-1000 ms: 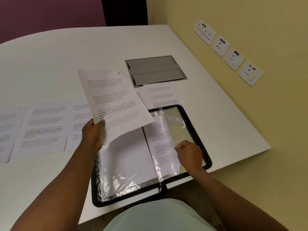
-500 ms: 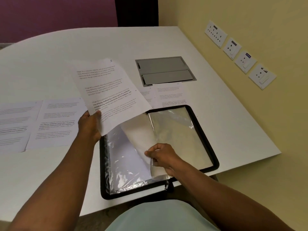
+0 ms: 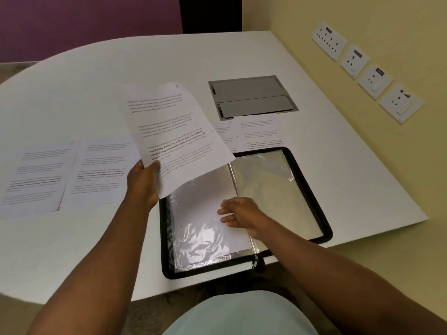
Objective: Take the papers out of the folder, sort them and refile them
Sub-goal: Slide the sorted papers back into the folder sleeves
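Left hand (image 3: 142, 181) pinches printed sheet (image 3: 174, 136) at its lower edge, raised at 11 o'clock over open folder (image 3: 314, 189) on table (image 3: 96, 81). Right hand (image 3: 238, 212), earlier pinching a plastic sleeve (image 3: 203, 213), now lies flat on it, fingers spread; sleeve turned to the left side.

Single view only, head-worn, wide-angle. Camera sat above the near edge of the table (image 3: 72, 238), pitched forward and steeply down. Both forearms entered from the bottom corners; the left hand (image 3: 141, 182) and right hand (image 3: 239, 213) fell near frame centre, close to the lens. The folder (image 3: 312, 189) lay just below centre, at arm's reach. Upper frame took in the table's far edge and a purple wall (image 3: 84, 22); the right side caught a yellow wall with sockets (image 3: 362, 71). Straight edges bowed toward the borders. No second view to overlap.
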### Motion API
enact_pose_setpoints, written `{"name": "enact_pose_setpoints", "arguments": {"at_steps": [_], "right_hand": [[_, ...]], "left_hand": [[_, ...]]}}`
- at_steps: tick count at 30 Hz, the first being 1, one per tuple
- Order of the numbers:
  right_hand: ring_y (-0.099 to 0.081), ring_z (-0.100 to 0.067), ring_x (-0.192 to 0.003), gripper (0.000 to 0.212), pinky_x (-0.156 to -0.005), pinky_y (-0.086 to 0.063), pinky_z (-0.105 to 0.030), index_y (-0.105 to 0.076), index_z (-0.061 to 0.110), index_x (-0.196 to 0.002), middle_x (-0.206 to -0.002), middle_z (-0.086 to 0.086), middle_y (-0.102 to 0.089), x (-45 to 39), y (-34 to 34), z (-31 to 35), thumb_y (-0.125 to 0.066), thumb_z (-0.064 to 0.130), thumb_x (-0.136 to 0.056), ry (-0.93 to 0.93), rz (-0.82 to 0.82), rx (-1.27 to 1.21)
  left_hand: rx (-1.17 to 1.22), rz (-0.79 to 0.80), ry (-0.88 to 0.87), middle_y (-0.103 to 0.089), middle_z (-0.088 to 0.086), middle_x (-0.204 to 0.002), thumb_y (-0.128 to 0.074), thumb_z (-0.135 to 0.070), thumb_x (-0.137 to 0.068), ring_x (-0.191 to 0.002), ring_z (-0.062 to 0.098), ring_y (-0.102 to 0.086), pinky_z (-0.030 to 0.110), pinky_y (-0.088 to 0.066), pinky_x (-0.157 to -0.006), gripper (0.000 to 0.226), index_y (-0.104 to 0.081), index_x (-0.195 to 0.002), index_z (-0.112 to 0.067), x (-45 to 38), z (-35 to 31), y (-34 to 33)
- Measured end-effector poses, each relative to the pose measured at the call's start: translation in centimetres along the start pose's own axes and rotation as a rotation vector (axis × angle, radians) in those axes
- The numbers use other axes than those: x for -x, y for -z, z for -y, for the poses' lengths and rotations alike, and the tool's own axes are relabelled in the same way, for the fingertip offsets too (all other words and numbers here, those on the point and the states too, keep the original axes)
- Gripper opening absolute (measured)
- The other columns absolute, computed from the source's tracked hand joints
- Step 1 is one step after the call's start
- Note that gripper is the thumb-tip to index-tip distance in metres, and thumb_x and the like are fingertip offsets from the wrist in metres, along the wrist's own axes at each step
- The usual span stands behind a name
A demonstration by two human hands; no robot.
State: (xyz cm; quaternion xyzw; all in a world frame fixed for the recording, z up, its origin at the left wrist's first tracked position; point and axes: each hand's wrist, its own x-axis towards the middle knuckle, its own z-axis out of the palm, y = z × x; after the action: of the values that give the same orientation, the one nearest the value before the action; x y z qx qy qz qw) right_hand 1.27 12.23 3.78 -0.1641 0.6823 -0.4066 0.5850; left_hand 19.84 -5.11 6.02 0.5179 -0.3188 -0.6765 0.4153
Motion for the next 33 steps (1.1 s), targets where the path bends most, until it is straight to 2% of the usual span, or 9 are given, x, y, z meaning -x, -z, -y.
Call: {"name": "enact_pose_setpoints", "arguments": {"at_steps": [2,5,11,13,17,21,25,29,33], "right_hand": [[-0.068,-0.019,-0.074,0.026,-0.062,-0.053,-0.026,-0.063,0.005,-0.111,-0.101,-0.011,-0.073,-0.6,2.8,0.1,-0.060,0.025,-0.095,-0.012,-0.119,-0.107],[-0.069,-0.022,-0.083,0.033,-0.069,-0.053,-0.031,-0.063,0.007,-0.107,-0.107,-0.013,-0.072,-1.1,6.6,1.0,-0.053,0.036,-0.098,-0.001,-0.216,-0.235],[-0.068,-0.021,-0.100,0.059,-0.080,-0.053,-0.034,-0.065,0.015,-0.113,-0.109,-0.005,-0.073,-2.2,12.6,4.4,-0.048,0.065,-0.087,0.058,-0.122,-0.270],[-0.068,-0.021,-0.103,0.057,-0.087,-0.054,-0.037,-0.066,0.017,-0.116,-0.110,-0.004,-0.073,-2.9,14.3,5.4,-0.058,0.062,-0.082,0.077,-0.100,-0.237],[-0.066,-0.030,-0.107,0.042,-0.096,-0.051,-0.046,-0.064,0.006,-0.115,-0.113,-0.012,-0.071,-4.8,17.5,6.5,-0.071,0.036,-0.085,0.097,-0.161,-0.208],[-0.068,-0.030,-0.102,0.036,-0.093,-0.053,-0.049,-0.064,0.007,-0.120,-0.115,-0.014,-0.070,-6.4,20.2,6.9,-0.071,0.021,-0.087,0.106,-0.175,-0.177],[-0.071,-0.027,-0.093,0.023,-0.086,-0.056,-0.045,-0.069,0.012,-0.109,-0.105,-0.010,-0.072,-6.6,21.6,7.1,-0.072,0.018,-0.086,0.219,-0.300,-0.144],[-0.070,-0.013,-0.080,0.019,-0.068,-0.059,-0.026,-0.066,0.018,-0.106,-0.093,0.004,-0.070,-13.8,27.7,10.7,-0.071,0.017,-0.087,0.202,-0.349,-0.048],[-0.070,-0.015,-0.082,0.015,-0.072,-0.059,-0.030,-0.066,0.019,-0.102,-0.092,0.005,-0.070,-14.9,29.4,13.2,-0.071,0.018,-0.088,0.292,-0.433,-0.082]], "left_hand": [[-0.032,0.024,0.033,-0.070,-0.001,-0.112,-0.061,-0.007,-0.092,-0.100,0.019,-0.067,0.031,-0.057,-0.075,0.032,-0.063,-0.122,-0.020,0.4,0.9,-0.8],[-0.108,0.081,0.081,-0.070,0.002,-0.114,-0.062,-0.009,-0.092,-0.103,0.024,-0.067,0.041,-0.054,-0.091,0.032,-0.063,-0.123,-0.018,0.8,2.6,-2.6],[-0.229,0.243,0.188,-0.071,0.007,-0.112,-0.061,-0.008,-0.093,-0.099,0.026,-0.068,0.043,-0.054,-0.090,0.027,-0.064,-0.118,-0.018,1.6,6.6,-6.9],[-0.274,0.277,0.215,-0.072,0.007,-0.110,-0.062,-0.009,-0.092,-0.098,0.027,-0.069,0.045,-0.054,-0.090,0.028,-0.064,-0.119,-0.017,1.8,7.7,-8.5],[-0.330,0.299,0.252,-0.073,0.007,-0.105,-0.064,-0.010,-0.091,-0.095,0.029,-0.070,0.047,-0.056,-0.086,0.026,-0.065,-0.116,-0.018,1.8,9.0,-11.8],[-0.403,0.303,0.278,-0.074,0.004,-0.103,-0.064,-0.012,-0.091,-0.093,0.027,-0.071,0.048,-0.057,-0.085,0.023,-0.066,-0.112,-0.022,1.6,10.5,-14.8],[-0.441,0.339,0.215,-0.073,-0.001,-0.105,-0.063,-0.017,-0.092,-0.095,0.022,-0.070,0.043,-0.057,-0.087,0.021,-0.066,-0.112,-0.020,1.3,11.5,-15.8],[-0.772,0.125,0.118,-0.070,0.001,-0.108,-0.055,-0.024,-0.096,-0.096,0.022,-0.067,0.033,-0.056,-0.082,0.022,-0.063,-0.115,-0.017,-3.2,14.0,-21.7],[-1.167,0.190,-0.134,-0.062,0.005,-0.125,-0.057,-0.021,-0.094,-0.112,0.021,-0.059,0.030,-0.045,-0.095,0.033,-0.058,-0.127,-0.014,-4.2,14.7,-20.8]]}}
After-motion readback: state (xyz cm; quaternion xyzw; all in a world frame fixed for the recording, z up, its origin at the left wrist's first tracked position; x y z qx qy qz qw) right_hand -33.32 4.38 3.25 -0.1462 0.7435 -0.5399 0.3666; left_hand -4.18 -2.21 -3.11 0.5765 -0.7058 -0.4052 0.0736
